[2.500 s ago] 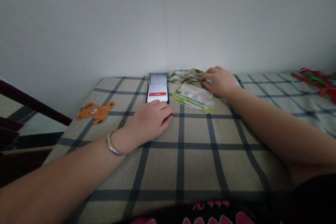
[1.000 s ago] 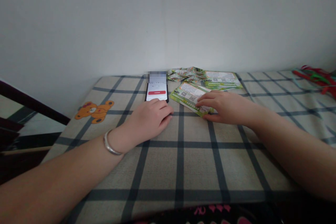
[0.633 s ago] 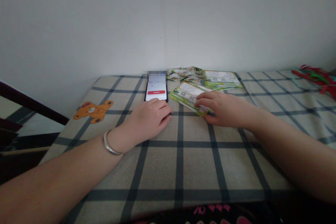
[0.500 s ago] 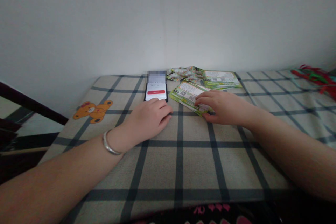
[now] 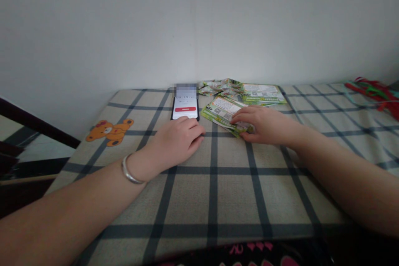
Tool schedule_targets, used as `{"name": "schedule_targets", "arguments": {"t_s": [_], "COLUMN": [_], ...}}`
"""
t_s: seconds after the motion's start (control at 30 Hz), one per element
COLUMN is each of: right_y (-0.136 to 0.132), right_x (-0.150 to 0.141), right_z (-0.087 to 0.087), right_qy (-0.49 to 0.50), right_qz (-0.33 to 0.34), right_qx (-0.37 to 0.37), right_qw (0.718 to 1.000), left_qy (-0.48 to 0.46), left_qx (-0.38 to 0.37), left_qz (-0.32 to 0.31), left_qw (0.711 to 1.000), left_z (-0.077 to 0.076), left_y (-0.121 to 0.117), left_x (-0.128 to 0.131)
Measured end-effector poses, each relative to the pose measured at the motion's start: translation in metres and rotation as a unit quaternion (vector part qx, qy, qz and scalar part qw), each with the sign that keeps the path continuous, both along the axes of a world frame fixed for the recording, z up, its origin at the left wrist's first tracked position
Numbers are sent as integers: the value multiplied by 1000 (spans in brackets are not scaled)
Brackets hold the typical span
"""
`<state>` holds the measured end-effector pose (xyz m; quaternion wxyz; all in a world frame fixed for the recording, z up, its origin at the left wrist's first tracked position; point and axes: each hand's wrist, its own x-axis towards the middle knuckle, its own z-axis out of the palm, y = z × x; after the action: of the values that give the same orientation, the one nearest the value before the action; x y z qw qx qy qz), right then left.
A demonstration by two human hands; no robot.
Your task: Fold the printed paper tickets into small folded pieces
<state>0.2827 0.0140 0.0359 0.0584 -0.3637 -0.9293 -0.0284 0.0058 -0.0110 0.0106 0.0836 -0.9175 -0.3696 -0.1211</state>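
Note:
My left hand lies palm down on the checked tablecloth, its fingers loosely bent and nothing seen in them. Its fingertips are by the lower end of a phone, which lies face up with a red button on its lit screen. Farther right, my right hand has its fingers on top of a green and white printed leaflet and its thumb at the near edge, gripping the corner. At least one more sheet shows under that leaflet. Part of the leaflet is hidden by my fingers.
Behind the leaflet, folded green and white paper pieces lie against the wall. More flat leaflets are beside them. A bear-shaped cutout lies at the left, red and green strings at the far right.
My right thumb and fingers have drawn slightly closer together at the leaflet's corner, and the near edge has shifted a little. My left hand has stayed in place.

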Motion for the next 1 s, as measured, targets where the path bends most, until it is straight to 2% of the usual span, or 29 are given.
{"name": "schedule_targets", "arguments": {"t_s": [0.17,0.33,0.43,0.67,1.0], "right_y": [-3,-2,0,-9,-27], "right_x": [-6,1,6,-4,-24], "right_z": [-2,2,2,-1,-5], "right_qy": [-35,-75,-92,-52,-14], "right_qz": [-7,-8,23,55,73], "right_qx": [65,66,69,83,55], "right_qw": [997,995,993,994,996], "left_qy": [-2,-2,2,-2,-36], "left_qx": [0,5,3,-3,3], "left_qz": [-2,-5,-1,-2,-29], "left_qw": [1000,1000,1000,1000,999], "left_z": [-1,-1,-1,-2,-2], "left_y": [0,0,0,0,0], "left_x": [-1,-2,-2,-3,-1]}}
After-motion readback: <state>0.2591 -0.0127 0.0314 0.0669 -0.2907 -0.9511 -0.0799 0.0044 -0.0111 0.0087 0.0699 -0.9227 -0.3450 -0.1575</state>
